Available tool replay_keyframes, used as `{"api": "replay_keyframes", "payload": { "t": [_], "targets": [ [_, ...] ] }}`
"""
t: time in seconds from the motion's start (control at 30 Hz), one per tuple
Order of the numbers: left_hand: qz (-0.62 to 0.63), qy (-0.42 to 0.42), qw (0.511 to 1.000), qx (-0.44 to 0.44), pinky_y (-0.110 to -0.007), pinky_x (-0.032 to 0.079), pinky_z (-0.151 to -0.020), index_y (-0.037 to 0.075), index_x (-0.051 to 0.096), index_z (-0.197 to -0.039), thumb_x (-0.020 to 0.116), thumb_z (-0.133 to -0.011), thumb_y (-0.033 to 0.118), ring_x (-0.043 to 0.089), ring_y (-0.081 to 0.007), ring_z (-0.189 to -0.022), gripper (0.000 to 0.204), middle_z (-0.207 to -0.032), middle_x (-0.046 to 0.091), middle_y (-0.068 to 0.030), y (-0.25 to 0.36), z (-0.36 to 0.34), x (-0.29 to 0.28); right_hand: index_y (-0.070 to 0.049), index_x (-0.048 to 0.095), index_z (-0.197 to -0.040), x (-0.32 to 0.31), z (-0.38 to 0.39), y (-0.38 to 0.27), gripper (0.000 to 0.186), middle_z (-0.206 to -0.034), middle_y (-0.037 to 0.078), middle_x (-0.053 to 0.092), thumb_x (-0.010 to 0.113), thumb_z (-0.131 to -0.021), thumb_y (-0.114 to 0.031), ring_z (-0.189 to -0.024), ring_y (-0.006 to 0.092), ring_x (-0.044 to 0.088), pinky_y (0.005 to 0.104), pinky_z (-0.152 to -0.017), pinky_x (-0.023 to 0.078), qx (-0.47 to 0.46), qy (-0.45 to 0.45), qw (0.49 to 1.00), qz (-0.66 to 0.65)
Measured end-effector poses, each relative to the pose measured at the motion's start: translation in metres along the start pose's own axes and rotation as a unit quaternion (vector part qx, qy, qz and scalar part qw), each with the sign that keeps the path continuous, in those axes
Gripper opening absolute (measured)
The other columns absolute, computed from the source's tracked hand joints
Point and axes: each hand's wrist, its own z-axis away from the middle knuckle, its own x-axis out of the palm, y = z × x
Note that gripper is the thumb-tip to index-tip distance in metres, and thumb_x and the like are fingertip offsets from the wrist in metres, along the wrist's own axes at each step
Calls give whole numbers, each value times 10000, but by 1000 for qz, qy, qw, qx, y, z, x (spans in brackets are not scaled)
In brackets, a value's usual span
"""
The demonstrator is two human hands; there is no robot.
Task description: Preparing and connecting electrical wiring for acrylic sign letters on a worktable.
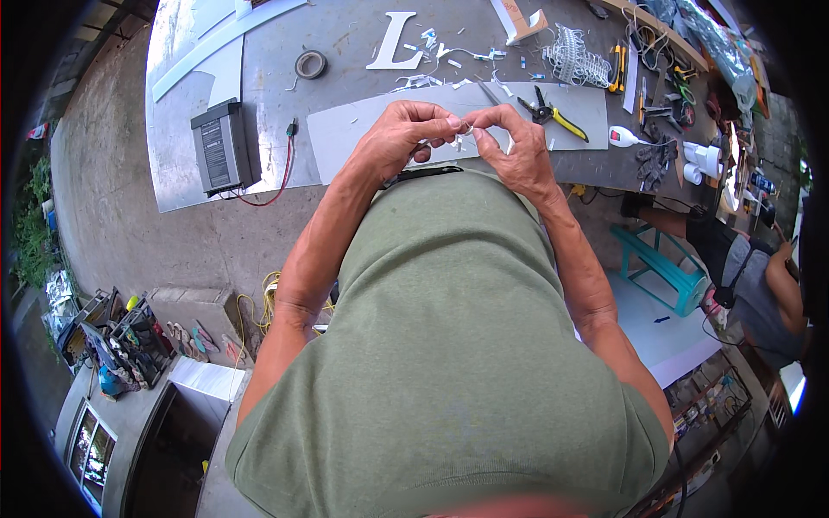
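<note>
My left hand [410, 134] and my right hand [509, 142] meet near the table's front edge, both pinching a thin pale wire [469, 129]; small white pieces dangle below, partly hidden by my fingers. Under and beyond my hands lies a light grey sheet [337, 129]. To the right of my fingers, cutting pliers with yellow handles [560, 116] rest on it. Small white modules on wires [453, 60] are scattered behind my hands, near a white cut-out letter shape [393, 43] and a bundle of white strip [574, 60].
A grey power box [222, 147] with leads and a tape roll [311, 64] sit at left on the metal table [177, 86]. Tools, gloves [656, 155] and a white bottle [623, 138] crowd the right. A person [760, 285] is beside a teal stool [656, 268] at lower right.
</note>
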Motion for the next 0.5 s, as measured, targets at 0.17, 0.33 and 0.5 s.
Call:
{"api": "replay_keyframes", "payload": {
  "t": [0.17, 0.33, 0.5],
  "targets": [
    [-4, 13, 1000, -4, -198, 365, -466, 36, 735, -926, 751, -905, 195, 530, -49, -639, 161, -785, 670, -19, -6, -2, -5, -35, 625, -1097, 11, 2, -5, 238, -963, 94, 732, 709, -890, -118, -913, 202, 716, 367, -848, 546, 69, 29, 994, -82],
    [-34, 24, 999, -6, -224, 396, -514, 36, 741, -910, 801, -854, 228, 541, -69, -661, 208, -775, 698, -38, -6, 1, -5, -38, 630, -1133, 8, 2, -10, 269, -977, 98, 730, 705, -882, -98, -913, 188, 714, 349, -845, 548, 80, 13, 996, -39],
    [-81, 46, 996, 13, -229, 417, -521, 23, 741, -914, 827, -821, 234, 549, -77, -643, 246, -772, 703, -49, -8, 0, -5, -37, 680, -1045, 10, 0, -11, 216, -895, 90, 703, 704, -831, -40, -837, 194, 706, 332, -744, 551, -15, 20, 998, 64]
  ]
}}
